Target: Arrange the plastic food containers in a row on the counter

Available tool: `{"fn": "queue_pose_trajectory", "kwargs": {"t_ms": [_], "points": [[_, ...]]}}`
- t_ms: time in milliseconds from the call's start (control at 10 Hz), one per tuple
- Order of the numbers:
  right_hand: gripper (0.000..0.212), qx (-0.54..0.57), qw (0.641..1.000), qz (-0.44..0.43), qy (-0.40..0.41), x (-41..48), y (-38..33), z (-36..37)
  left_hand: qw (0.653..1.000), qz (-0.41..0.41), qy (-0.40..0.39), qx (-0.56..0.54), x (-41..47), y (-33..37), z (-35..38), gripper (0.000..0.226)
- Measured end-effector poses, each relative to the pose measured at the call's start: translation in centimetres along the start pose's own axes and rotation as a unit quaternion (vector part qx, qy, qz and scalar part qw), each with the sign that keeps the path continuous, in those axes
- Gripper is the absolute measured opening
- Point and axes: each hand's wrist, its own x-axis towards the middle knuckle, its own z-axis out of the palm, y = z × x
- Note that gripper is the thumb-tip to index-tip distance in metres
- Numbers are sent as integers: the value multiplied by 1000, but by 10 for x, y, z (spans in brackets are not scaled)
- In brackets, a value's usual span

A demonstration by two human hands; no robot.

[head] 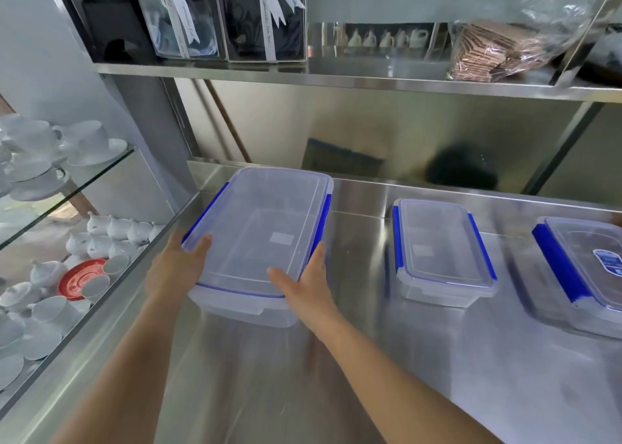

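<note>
Three clear plastic containers with blue clips stand on the steel counter [370, 359]. The large container [262, 228] is at the left. My left hand [178, 265] grips its near left corner. My right hand [303, 282] holds its near right corner, thumb lying on the lid. A smaller container [441, 251] sits apart to the right. A third container [585, 268], with a label on its lid, is at the far right and partly cut off by the frame edge.
Glass shelves [101, 174] at the left carry white cups, saucers, small teapots and a red saucer [79, 280]. A steel shelf [370, 76] overhead holds ribboned boxes and a plastic bag of brown paper goods [498, 53].
</note>
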Motion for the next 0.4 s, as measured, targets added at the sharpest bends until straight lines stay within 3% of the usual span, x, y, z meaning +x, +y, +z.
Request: {"fn": "queue_pose_trajectory", "kwargs": {"t_ms": [200,300,400], "points": [[108,-18,999,13,-33,7,-4,-2,1000,-11,8,10,5,-7,0,64],[95,-31,999,-11,-3,6,-13,-17,1000,-9,-9,13,7,-8,1,67],[78,-47,998,-30,36,-2,-29,-45,998,1,21,50,1,3,-8,73]]}}
